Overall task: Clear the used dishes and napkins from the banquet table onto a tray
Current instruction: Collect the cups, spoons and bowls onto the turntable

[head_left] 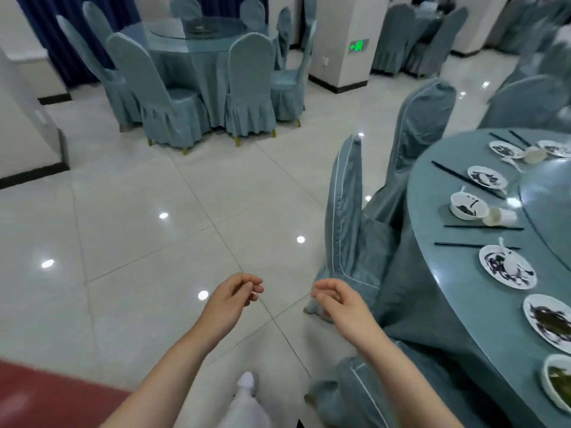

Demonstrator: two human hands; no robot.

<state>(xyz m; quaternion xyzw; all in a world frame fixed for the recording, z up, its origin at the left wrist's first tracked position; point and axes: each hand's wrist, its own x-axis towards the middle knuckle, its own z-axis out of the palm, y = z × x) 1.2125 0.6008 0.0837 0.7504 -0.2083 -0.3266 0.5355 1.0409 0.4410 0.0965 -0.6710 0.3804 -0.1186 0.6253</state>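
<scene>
Both hands, left [233,296] and right [338,301], loosely curled, grasping nothing, lower centre. Round teal-clothed table [448,273] at right: soiled white plates [506,270], bowl [466,206], black chopsticks [468,179] all uncleared. No tray visible.

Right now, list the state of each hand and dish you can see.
left hand: empty, fingers loosely curled
right hand: empty, fingers loosely curled
bowl: dirty, upright
paper cup: tipped on its side
plate: dirty, spoon resting on it
chopsticks: lying on table
</scene>
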